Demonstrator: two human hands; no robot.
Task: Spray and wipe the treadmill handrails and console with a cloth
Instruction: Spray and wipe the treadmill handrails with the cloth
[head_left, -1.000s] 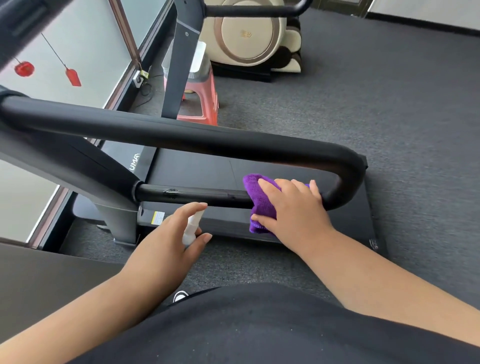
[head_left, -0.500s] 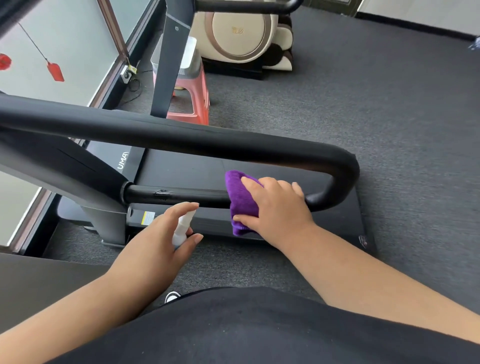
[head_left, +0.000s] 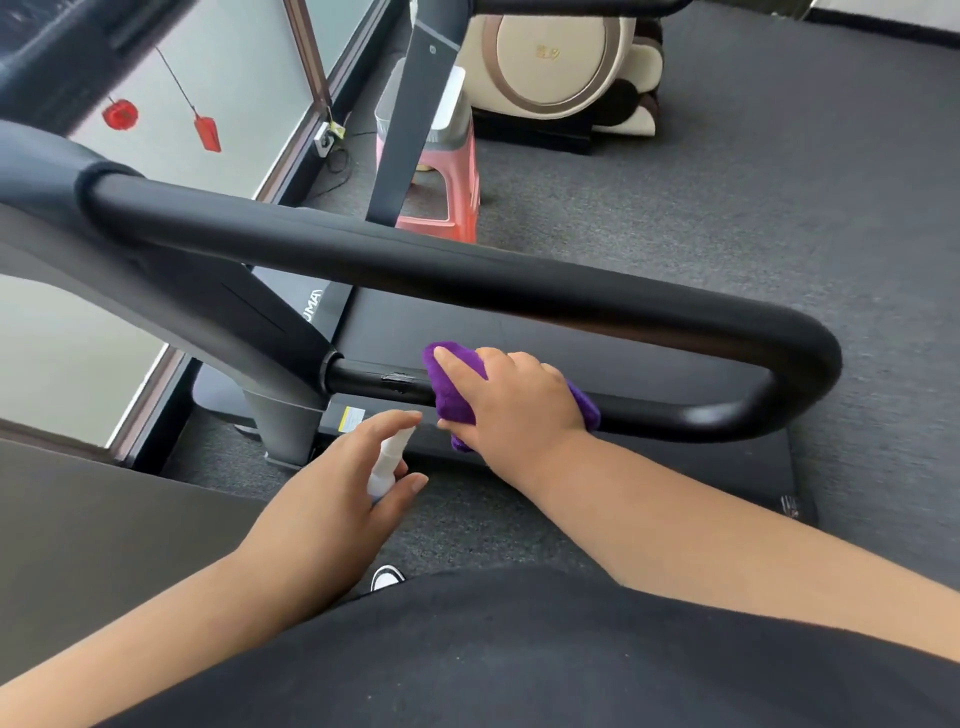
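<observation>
Our right hand (head_left: 511, 402) wrapped over the purple cloth (head_left: 454, 387), pressing it on the low rail (head_left: 675, 413), our left hand (head_left: 332, 499) just beside, fingers curled round a white bottle (head_left: 387, 460)

Grey carpet floor (head_left: 727, 218) carries everything here. The treadmill (head_left: 613, 364) stands directly on it — its dark deck lies flat, with the base of its upright post planted near the window side. Farther back, a pink plastic stool (head_left: 457, 192) stands on the carpet, just beside a second machine's slanted post. Behind that sits a cream-coloured massage chair (head_left: 561, 62) on a dark base. A white power strip (head_left: 326, 137) with its black cable lies by the window frame — close to the stool.
</observation>
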